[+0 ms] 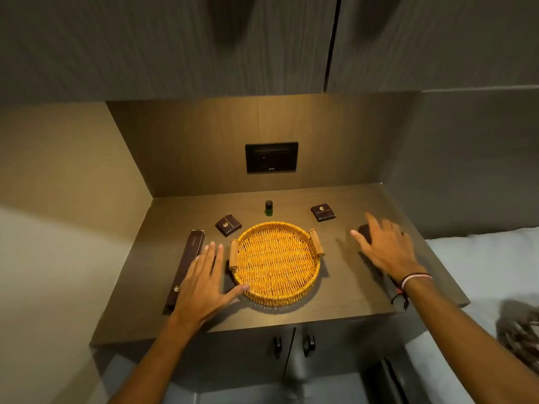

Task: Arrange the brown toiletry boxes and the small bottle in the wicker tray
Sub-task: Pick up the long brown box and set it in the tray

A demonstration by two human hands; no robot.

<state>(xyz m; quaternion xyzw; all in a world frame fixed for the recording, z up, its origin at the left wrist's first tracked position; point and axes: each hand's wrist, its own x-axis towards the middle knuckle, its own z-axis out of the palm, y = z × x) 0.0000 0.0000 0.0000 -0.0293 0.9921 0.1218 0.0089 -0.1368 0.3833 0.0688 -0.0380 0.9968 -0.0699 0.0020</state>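
Observation:
A round wicker tray (275, 298) with two wooden handles sits mid-counter with nothing in it. A small green bottle (269, 208) with a black cap stands behind it. One square brown box (228, 225) lies to the back left, another (323, 212) to the back right. A long brown box (186, 269) lies along the left side. My left hand (204, 284) rests flat and open between that box and the tray, thumb touching the rim. My right hand (385, 246) hovers open over a dark box (364, 231), mostly hidden beneath the fingers.
A black wall socket (271, 157) sits on the back panel. Overhead cabinets (204, 42) hang above the niche. Cabinet doors with black handles (307, 344) are below the counter (291, 316). A pale bed surface (481, 258) lies to the right.

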